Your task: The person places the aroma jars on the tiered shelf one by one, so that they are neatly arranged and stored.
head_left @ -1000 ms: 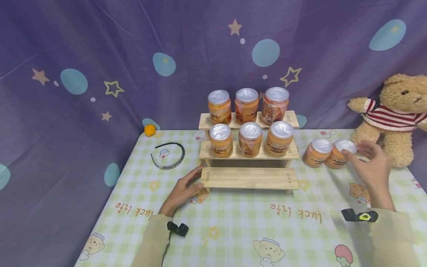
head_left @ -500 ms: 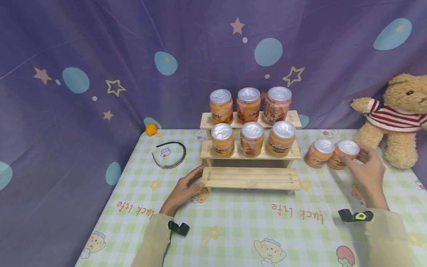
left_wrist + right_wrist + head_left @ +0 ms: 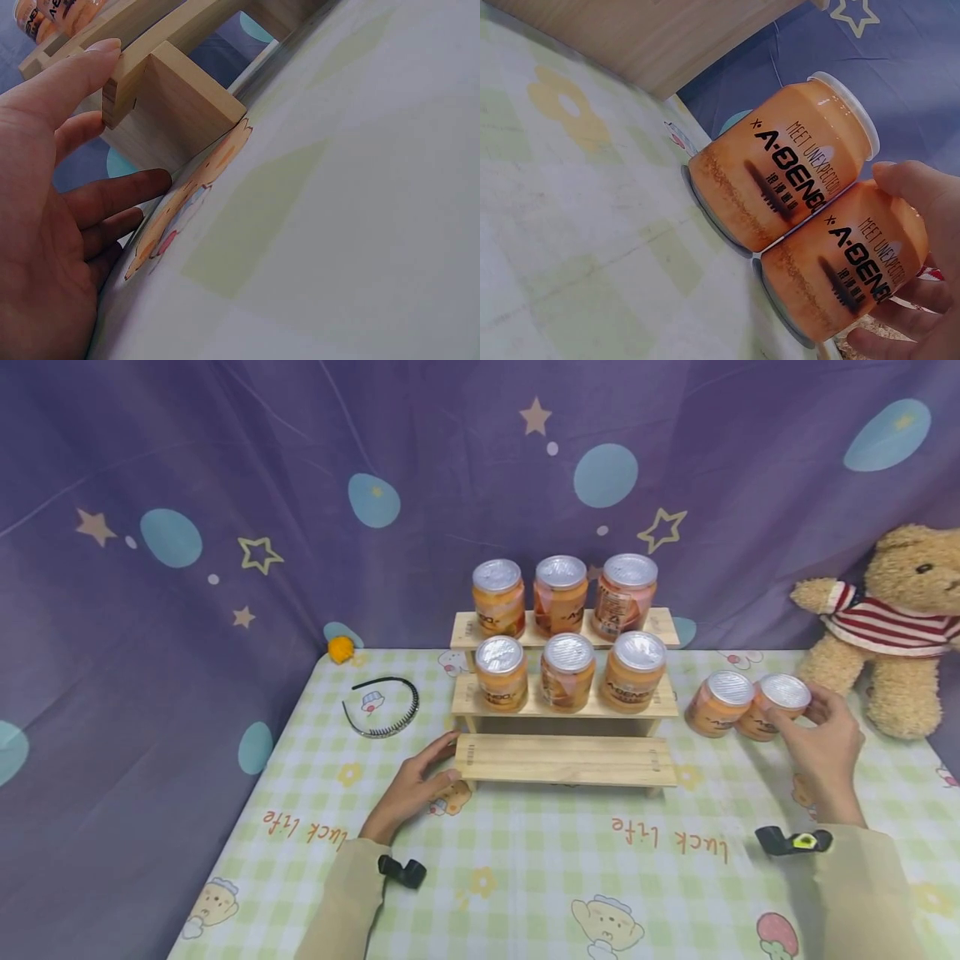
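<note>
In the head view my right hand (image 3: 825,743) grips the right one of two orange jars with silver lids, the held jar (image 3: 776,710). Its thumb lies on the near side and its fingers wrap round the right. The left jar (image 3: 784,161) stands upright against it on the cloth. My left hand (image 3: 412,789) touches the left end of the lowest step of a three-step wooden rack (image 3: 566,760). In the left wrist view its thumb (image 3: 82,71) rests at the board's corner, the index finger lies below, and the other fingers extend loosely. Three jars (image 3: 567,672) stand on the middle step.
Three more jars (image 3: 560,596) fill the top step. A teddy bear (image 3: 896,627) sits at the right, close behind my right hand. A black headband (image 3: 401,718) and a small yellow ball (image 3: 341,649) lie at the left on the checkered cloth (image 3: 540,877).
My right hand has moved left and closed round the right jar. The left hand keeps its place on the rack; the whole view has shifted slightly.
</note>
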Tool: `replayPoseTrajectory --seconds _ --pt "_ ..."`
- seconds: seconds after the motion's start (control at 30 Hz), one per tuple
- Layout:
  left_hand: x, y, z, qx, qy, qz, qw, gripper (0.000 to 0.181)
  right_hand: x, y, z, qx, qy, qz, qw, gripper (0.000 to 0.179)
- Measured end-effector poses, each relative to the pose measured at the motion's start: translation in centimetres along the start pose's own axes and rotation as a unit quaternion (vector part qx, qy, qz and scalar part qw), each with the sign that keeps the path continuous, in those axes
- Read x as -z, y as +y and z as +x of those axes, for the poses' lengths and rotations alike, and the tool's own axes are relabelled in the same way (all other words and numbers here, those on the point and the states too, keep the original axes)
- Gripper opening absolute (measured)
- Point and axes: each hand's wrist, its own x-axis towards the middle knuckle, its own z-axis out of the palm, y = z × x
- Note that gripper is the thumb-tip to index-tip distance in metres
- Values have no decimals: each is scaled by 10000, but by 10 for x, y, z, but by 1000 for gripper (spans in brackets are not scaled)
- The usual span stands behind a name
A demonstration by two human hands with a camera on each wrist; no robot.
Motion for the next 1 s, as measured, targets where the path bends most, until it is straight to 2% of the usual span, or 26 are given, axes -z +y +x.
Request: replayPoseTrajectory --seconds 0.3,0.6,1.0 --pt "1 0 0 -41 9 38 10000 62 -5 2 2 52 147 342 9993 69" --pt "1 -2 1 -206 -26 32 9998 62 -7 7 1 602 487 475 9959 62" --pt "0 -1 0 -186 -20 20 9998 62 -2 9 -3 1117 944 377 9885 57"
